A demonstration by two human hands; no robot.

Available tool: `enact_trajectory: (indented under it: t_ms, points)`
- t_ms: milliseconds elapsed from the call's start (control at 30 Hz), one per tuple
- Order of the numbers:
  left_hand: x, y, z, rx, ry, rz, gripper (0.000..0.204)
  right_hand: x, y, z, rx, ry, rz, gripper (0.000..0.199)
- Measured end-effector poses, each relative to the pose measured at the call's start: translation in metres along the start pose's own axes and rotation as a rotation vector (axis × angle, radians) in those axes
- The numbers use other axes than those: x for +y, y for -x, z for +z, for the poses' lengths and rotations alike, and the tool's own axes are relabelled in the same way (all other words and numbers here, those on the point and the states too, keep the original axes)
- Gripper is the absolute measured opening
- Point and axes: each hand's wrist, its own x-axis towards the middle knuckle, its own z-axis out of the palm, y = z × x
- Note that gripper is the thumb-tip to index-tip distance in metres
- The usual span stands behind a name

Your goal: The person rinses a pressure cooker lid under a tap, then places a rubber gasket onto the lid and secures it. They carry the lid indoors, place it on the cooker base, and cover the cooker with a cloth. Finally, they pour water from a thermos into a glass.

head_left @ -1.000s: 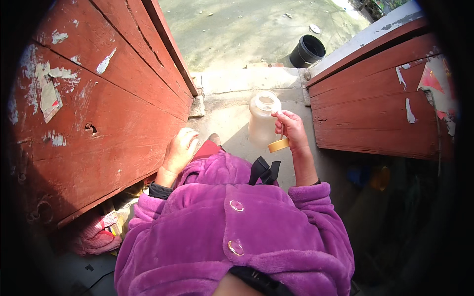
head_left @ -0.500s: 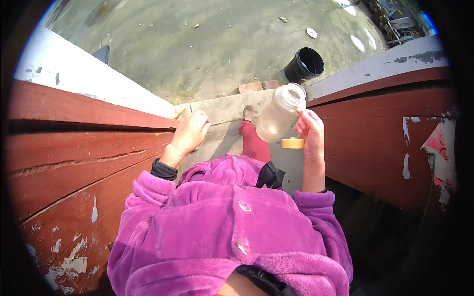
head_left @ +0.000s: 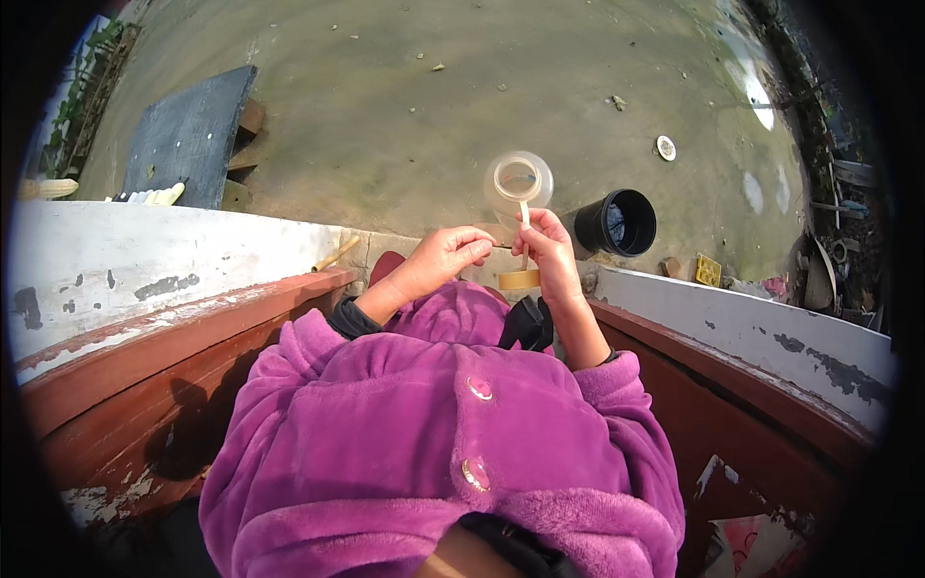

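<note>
A clear plastic bottle point(head_left: 538, 188), its mouth uncovered and facing up toward me, hangs out in front of my body. My right hand point(head_left: 551, 252) grips it by the pale strap at its neck. From that strap dangles a yellow cap point(head_left: 518, 280), just below the fingers. Close by on the left, my left hand point(head_left: 436, 260) has thumb and fingers pressed together near the bottle's lower side. What the left fingertips hold, if anything, is too small to make out.
White-and-red door panels point(head_left: 193, 252) flank me on both sides. Beyond the step, a black bucket point(head_left: 590, 229) stands at right, near a white disc point(head_left: 666, 147) and a yellow plastic crate point(head_left: 708, 271). A dark board point(head_left: 188, 135) leans at far left; a short stick point(head_left: 335, 252) lies on the left ledge.
I have moved forward in the doorway, with more of the yard showing. The bottle has turned mouth toward me, and my hands have come closer together.
</note>
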Motion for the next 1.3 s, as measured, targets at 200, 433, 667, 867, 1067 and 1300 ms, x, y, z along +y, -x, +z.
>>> enact_trajectory:
  t_ms: [200, 433, 667, 867, 1067, 1300]
  points:
    - [0.026, -0.088, -0.02, 0.173, 0.394, 0.053, 0.046, -0.02, -0.083, 0.033, -0.181, 0.512, -0.234, 0.028]
    - [0.027, -0.164, -0.108, 0.367, 0.676, -0.046, 0.036, -0.036, -0.187, 0.068, -0.389, 1.096, -0.482, 0.024]
    - [-0.03, -0.25, -0.281, 0.578, 0.768, 0.034, 0.023, -0.042, -0.358, 0.035, -0.422, 1.246, -0.495, 0.036]
    - [-0.107, -0.332, -0.46, 0.804, 0.686, -0.12, 0.021, 0.059, -0.588, -0.121, 0.164, 1.399, -0.08, 0.034]
    - [-0.121, -0.417, -0.583, 1.262, 0.804, -0.265, 0.021, 0.163, -0.582, -0.241, -0.199, 1.484, 1.091, 0.03]
    - [-0.147, -0.51, -0.736, 1.553, 0.984, -0.211, 0.004, 0.115, -0.782, -0.181, -0.223, 1.539, 0.898, 0.028]
